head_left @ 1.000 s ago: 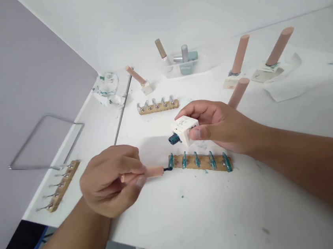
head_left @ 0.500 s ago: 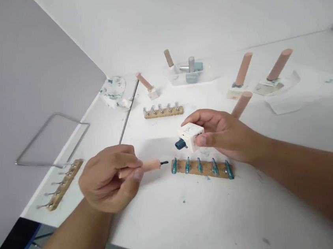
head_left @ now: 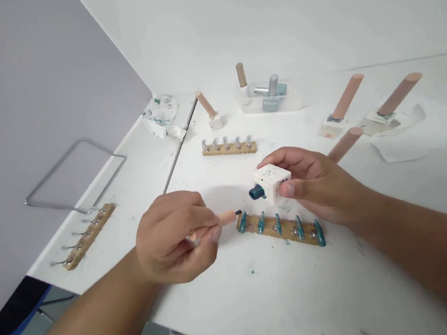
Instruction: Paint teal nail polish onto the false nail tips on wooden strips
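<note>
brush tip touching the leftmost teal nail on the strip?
Cannot tell. In the head view the brush tip sits right beside the leftmost teal nail; no clear gap or contact.

Three wooden strips (head_left: pixel 280 228) are counted on the tabletop (head_left: pixel 293 303), five nail tips (head_left: pixel 260 222) on each; one open bottle (head_left: pixel 270 183), one brush (head_left: pixel 226 218), four capped bottles (head_left: pixel 339 113), one tray (head_left: pixel 268 100)

At the centre top of the frame a clear plastic tray (head_left: pixel 289 106) holds small bottles with grey and tan caps. Just below it lies a wooden strip with five bare clear nail tips (head_left: pixel 229 147), and to its left a small white bottle with a tan cap (head_left: pixel 210 112) leans over. A crumpled, teal-stained tissue (head_left: pixel 163 116) sits at the upper left of the white desk (head_left: pixel 293 303). Another wooden strip with metal pins (head_left: pixel 87 234) lies at the lower left edge, beside a bent grey metal bar (head_left: pixel 75 173). Three tan-capped bottles (head_left: pixel 344 105) stand at the upper right near a white paper sheet (head_left: pixel 430 136).
</note>
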Motion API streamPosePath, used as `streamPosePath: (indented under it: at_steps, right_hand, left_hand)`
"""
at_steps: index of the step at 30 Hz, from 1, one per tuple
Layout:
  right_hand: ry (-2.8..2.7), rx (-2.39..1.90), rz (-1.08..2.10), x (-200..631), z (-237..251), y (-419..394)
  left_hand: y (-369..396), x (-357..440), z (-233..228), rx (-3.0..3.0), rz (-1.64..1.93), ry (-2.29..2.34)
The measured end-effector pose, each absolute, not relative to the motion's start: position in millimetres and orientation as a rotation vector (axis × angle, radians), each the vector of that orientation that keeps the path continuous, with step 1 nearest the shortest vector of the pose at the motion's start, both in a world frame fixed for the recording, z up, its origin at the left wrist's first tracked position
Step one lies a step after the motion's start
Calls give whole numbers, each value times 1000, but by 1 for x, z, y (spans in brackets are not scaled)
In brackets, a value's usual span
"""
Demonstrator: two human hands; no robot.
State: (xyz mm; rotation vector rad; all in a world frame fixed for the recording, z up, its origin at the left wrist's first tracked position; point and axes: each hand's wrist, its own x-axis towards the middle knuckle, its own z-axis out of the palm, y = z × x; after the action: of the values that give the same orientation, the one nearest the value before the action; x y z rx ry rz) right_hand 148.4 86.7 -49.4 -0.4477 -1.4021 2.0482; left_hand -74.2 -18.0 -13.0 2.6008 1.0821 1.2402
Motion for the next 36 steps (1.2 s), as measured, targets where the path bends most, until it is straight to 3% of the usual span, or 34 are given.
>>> streamPosePath:
  at_steps: [36]
  right_hand:
    - [-1413,-445,2031,149,-51,86]
  left_hand:
    - [-18,-75,-14,2617,1238,1017]
